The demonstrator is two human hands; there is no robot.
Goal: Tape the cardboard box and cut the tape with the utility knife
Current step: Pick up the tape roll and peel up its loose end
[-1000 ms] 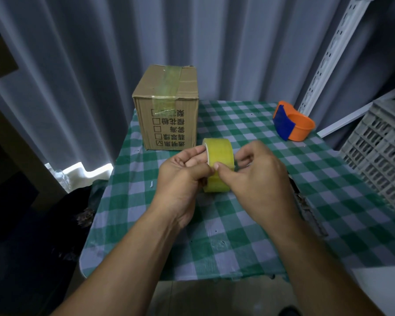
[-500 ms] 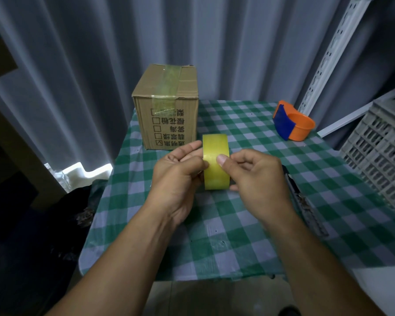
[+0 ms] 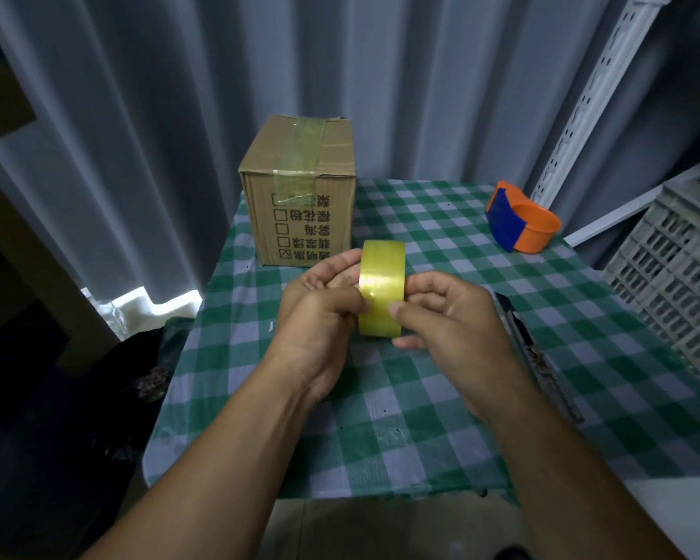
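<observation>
The box [image 3: 300, 204] stood at the far left of the table [image 3: 421, 398], closed, with a strip of clear tape over its top and down its front; black print showed on the front. Just in front of it, above the cloth, both hands held the yellow tape roll [image 3: 382, 293] on its edge; the left hand [image 3: 320, 313] gripped the roll from the left, fingers closed on it; the right hand [image 3: 445, 317] pinched it from the right, thumb pressed on the outer band. The knife [image 3: 530, 349] lay flat on the cloth beside the right wrist, partly hidden. An orange and blue dispenser [image 3: 520, 228] sat at the far right; a grey crate [image 3: 675, 284] stood past the table's right edge.
</observation>
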